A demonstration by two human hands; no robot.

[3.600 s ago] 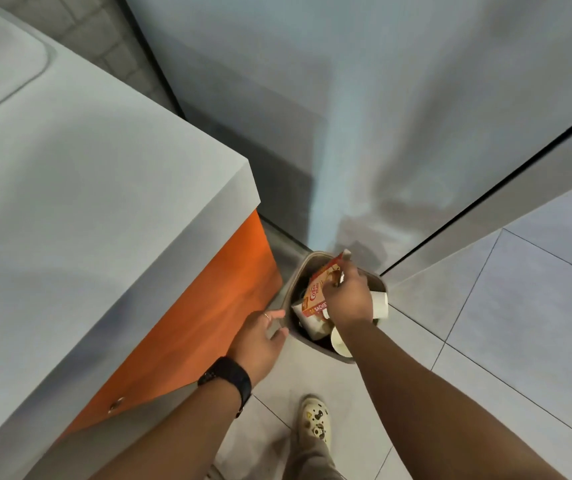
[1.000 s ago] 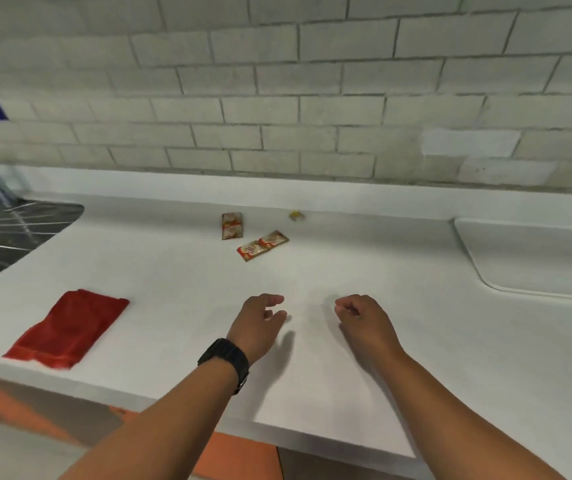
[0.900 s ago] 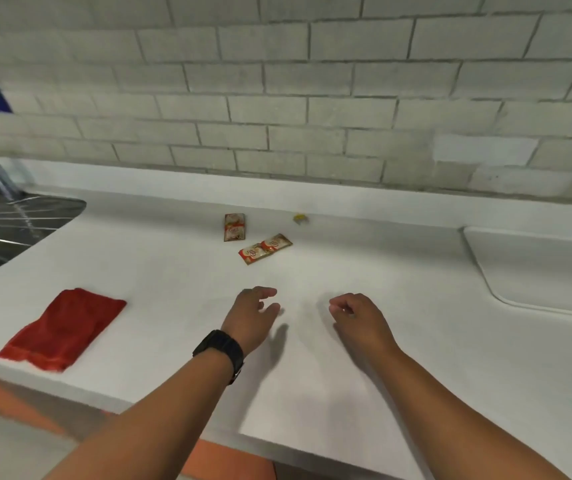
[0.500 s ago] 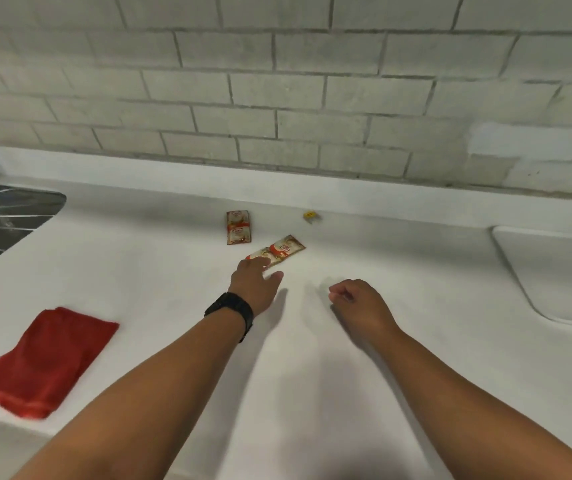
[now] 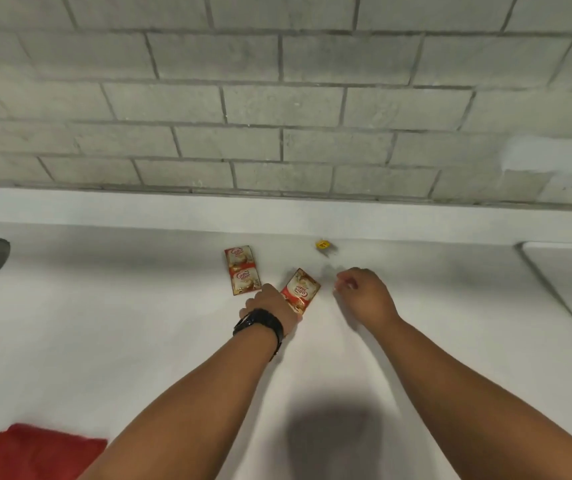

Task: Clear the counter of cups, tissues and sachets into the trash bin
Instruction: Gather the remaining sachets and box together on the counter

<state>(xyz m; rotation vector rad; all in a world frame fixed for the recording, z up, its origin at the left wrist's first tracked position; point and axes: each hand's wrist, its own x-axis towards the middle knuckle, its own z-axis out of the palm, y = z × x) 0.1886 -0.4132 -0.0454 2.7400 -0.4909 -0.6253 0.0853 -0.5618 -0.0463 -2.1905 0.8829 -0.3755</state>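
From the head view, the white counter carries no cups or tissues. What is left is small — two red sachets and a yellow scrap by the back wall. The left hand lies over the near end of the tilted sachet; its fingers are hidden, so whether it grips yet cannot be told. The double sachet lies flat just beside it, untouched. The right hand hovers near the scrap, fingers loosely curled, holding nothing. A red cloth sits at the near edge. The bin is out of view — the task looks nearly finished.
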